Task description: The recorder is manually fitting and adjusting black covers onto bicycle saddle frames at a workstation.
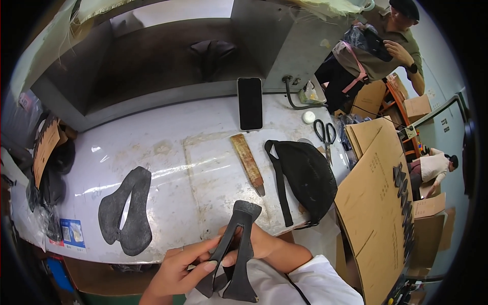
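A worn grey workbench (168, 147) stands among stacked cardboard sheets (376, 203) and boxes (418, 107).

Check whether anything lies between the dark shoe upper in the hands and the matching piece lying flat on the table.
Nothing visible does. The shoe upper, held by both hands, and the flat piece have only bare table between them.

The right hand (256, 243) is mostly hidden behind the dark shoe upper (235, 249) it holds. The bench (173, 152) front edge disappears under the arms; the left forearm is cut off below.
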`<state>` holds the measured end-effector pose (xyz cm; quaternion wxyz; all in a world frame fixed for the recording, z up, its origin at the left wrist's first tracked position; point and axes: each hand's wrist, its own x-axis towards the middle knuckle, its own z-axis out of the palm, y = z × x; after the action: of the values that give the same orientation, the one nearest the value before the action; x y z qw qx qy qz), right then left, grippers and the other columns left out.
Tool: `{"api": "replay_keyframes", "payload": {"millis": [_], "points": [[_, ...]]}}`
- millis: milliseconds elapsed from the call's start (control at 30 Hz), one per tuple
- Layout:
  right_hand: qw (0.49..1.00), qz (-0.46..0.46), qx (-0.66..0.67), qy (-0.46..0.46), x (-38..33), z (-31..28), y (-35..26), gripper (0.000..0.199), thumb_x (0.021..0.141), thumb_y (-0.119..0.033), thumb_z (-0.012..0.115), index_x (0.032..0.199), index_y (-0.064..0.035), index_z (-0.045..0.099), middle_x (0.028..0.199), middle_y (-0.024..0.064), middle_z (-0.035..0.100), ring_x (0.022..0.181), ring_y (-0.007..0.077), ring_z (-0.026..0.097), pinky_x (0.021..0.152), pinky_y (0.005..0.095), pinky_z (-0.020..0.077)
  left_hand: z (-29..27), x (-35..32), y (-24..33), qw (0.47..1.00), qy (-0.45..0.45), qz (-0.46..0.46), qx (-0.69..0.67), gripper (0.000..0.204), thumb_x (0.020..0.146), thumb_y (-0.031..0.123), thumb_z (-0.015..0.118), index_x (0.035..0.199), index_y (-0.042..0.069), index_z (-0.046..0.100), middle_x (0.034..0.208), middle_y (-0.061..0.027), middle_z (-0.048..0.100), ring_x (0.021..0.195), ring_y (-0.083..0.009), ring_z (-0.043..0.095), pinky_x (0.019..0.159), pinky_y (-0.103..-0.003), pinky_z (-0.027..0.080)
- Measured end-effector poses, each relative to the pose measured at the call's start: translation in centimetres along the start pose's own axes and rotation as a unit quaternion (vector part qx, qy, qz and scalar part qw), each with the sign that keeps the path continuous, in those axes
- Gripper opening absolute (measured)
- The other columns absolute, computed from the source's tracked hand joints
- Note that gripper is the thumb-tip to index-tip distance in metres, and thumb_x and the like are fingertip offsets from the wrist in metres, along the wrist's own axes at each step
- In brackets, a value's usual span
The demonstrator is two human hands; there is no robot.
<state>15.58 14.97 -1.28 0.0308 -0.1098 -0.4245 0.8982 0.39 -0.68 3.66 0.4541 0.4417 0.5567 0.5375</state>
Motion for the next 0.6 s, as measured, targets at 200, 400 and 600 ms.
{"api": "replay_keyframes", "payload": {"millis": [200, 400, 600], "points": [[0.999, -0.036, -0.01, 0.013, -0.2, -0.5, 0.6, 0.027, 0.08, -0.004, 0.078, 0.102, 0.0022, 0.065, 0.098, 0.007, 0.07, 0.089, 0.0122, 0.064, 0.076, 0.0274, 0.0524, -0.3, 0.4, 0.2, 0.996, -0.004, 0.058, 0.061, 0.044, 0.086, -0.003, 0.066, 0.129, -0.002, 0.059, 0.071, -0.0064, 0.056, 0.062, -0.012, 0.051, 0.057, -0.025, 0.043], [0.994, -0.043, 0.055, 0.089, -0.3, 0.4, 0.5, 0.016, 0.088, -0.013, 0.072, 0.092, -0.0012, 0.063, 0.087, 0.0014, 0.066, 0.084, 0.0099, 0.06, 0.073, 0.0261, 0.0489, 0.2, 0.3, 0.5, 0.995, -0.027, 0.035, 0.088, 0.043, 0.086, -0.002, 0.067, 0.128, 0.0, 0.06, 0.069, -0.0085, 0.053, 0.058, -0.0134, 0.051, 0.054, -0.025, 0.042], [0.998, -0.059, -0.025, -0.018, 0.0, -0.8, -1.0, 0.027, 0.075, -0.01, 0.083, 0.087, 0.0009, 0.062, 0.077, 0.0099, 0.067, 0.065, 0.014, 0.063, 0.056, 0.0275, 0.0488, 0.0, 0.4, -0.1, 0.998, -0.05, 0.02, 0.038, 0.047, 0.086, 0.002, 0.069, 0.132, 0.001, 0.057, 0.079, -0.0102, 0.064, 0.066, -0.0142, 0.059, 0.06, -0.025, 0.046]]}}
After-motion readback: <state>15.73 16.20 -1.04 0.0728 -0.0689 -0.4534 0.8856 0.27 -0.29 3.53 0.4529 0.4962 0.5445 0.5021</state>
